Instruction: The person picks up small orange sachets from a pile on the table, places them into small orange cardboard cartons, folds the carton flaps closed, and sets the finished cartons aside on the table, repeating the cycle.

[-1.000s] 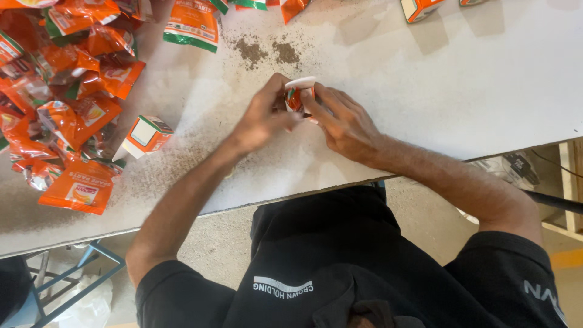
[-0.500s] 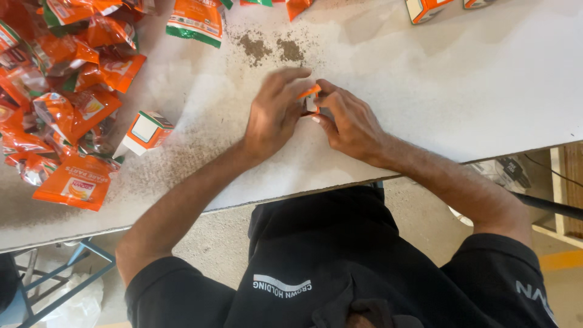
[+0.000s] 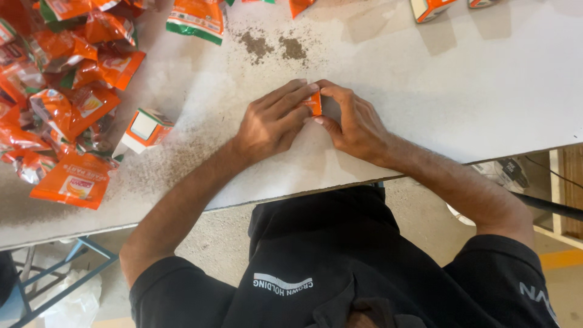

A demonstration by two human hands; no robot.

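The small orange carton (image 3: 314, 102) lay on the white table (image 3: 461, 91), near its front edge and mostly hidden, pressed flat between both hands; it appeared light, thin-walled and easily crushed, so it was best gripped by its edges and corners rather than its faces. The left hand (image 3: 273, 118) lay over it with fingers extended and nearly flat, while the right hand (image 3: 352, 121) was curled, pinching its end between thumb and fingertips. A second open carton (image 3: 144, 129) lay to the left amid spilled brown powder (image 3: 182, 155), beside a heap of orange sachets (image 3: 67, 109).
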